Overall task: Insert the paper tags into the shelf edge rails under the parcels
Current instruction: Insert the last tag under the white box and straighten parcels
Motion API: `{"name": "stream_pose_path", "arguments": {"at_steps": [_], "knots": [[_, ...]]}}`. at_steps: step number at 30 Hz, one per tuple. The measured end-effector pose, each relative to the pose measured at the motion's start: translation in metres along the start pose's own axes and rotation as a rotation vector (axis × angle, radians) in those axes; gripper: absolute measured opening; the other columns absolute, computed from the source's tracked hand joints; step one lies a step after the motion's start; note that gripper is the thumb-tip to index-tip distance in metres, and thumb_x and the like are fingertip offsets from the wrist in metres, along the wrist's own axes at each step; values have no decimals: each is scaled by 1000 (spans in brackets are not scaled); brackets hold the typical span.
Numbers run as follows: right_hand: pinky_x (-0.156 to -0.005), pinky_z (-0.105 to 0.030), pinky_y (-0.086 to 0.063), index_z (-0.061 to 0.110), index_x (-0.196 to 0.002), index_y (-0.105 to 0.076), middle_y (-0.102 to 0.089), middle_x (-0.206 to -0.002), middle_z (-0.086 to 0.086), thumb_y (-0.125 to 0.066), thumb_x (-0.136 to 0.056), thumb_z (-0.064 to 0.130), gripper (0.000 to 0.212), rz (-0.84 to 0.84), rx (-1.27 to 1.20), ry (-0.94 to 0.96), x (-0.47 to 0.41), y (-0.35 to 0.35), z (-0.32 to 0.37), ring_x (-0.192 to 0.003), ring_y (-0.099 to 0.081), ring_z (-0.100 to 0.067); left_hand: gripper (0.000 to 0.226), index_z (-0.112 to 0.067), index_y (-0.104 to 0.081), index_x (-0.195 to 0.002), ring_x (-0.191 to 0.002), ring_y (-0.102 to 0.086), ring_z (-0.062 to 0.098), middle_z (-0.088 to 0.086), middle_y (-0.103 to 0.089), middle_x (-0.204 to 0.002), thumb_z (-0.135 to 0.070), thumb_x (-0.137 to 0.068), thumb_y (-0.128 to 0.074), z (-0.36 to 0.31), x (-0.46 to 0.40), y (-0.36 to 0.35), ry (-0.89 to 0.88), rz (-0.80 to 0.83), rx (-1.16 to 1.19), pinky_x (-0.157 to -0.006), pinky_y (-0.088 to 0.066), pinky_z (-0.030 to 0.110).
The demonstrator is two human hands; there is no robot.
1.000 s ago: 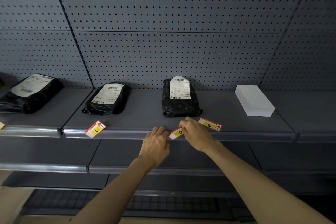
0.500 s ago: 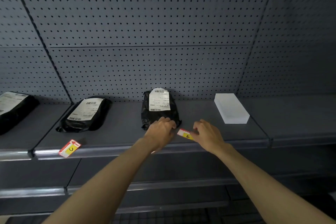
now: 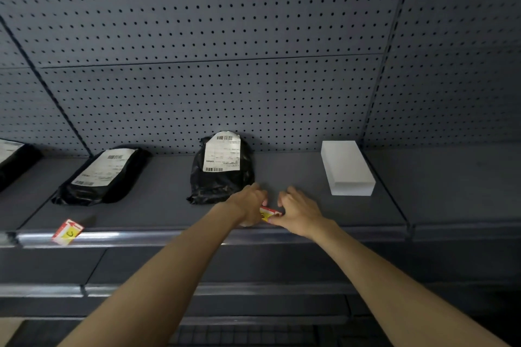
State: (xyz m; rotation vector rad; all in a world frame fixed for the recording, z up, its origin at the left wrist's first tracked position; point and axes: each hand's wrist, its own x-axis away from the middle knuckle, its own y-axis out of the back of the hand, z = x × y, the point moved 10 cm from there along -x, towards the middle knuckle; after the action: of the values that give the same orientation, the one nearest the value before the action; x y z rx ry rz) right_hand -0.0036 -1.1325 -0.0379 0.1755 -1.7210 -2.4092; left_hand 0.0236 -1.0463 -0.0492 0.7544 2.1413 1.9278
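A red and yellow paper tag [image 3: 269, 213] lies at the shelf's front edge, just right of the middle black parcel [image 3: 222, 169]. My left hand [image 3: 248, 205] grips its left end and my right hand [image 3: 298, 213] pinches its right end with the thumb below; the letter on it is hidden. Under the hands runs the shiny edge rail [image 3: 141, 236]. Another tag marked C [image 3: 67, 232] leans tilted on the rail at the left, below a second black parcel [image 3: 104, 175].
A white box [image 3: 346, 167] stands on the shelf to the right of my hands. A third black parcel [image 3: 14, 160] shows at the far left. Pegboard backs the shelf, and lower shelves [image 3: 197, 289] run beneath my forearms.
One second ago both hands held tag D at the rail with tag E lying beside it. The hands have since shifted right and up onto the shelf, closing together around a tag.
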Motion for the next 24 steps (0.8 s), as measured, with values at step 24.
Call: {"name": "stream_pose_path", "arguments": {"at_steps": [24], "knots": [[-63, -40, -57, 5, -86, -62, -66, -73, -15, -63, -89, 3, 4, -237, -520, -149, 108, 102, -121, -55, -67, -23, 15, -17, -62, -88, -90, -59, 26, 6, -64, -95, -31, -87, -56, -133, 28, 32, -54, -410, 366, -76, -50, 38]]}}
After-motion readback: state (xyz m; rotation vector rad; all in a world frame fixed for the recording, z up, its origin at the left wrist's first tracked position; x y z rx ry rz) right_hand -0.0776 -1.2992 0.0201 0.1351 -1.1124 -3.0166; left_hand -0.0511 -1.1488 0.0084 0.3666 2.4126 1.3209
